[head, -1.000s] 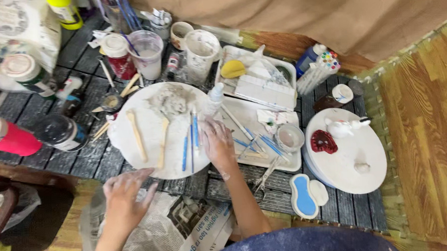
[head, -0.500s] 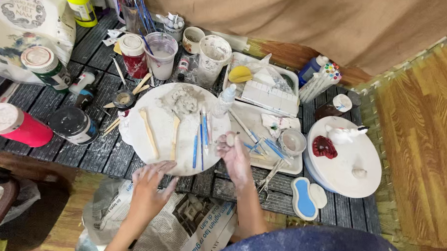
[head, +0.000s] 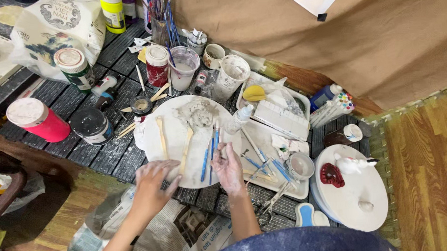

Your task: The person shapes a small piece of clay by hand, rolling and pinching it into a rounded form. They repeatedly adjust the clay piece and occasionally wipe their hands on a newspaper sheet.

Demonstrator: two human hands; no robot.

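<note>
Left to right: the left hand (head: 154, 185), fingers spread and empty, now rests on the near rim of the round white clay-smeared work board (head: 171, 120), having come up from the crumpled newspaper (head: 187, 230). The right hand (head: 228, 166), loosely open, has shifted to the blue-handled modelling tools (head: 210, 150) lying on the board's right side; tool selection seems under way.

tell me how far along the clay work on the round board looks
Done, it seems: a red piece and a white figure sit on the second round board. In hand: both clay-smeared hands rest on the round board, left hand at its near edge, right hand by the blue tools. Left: the grey clay lump looks unshaped.
</note>
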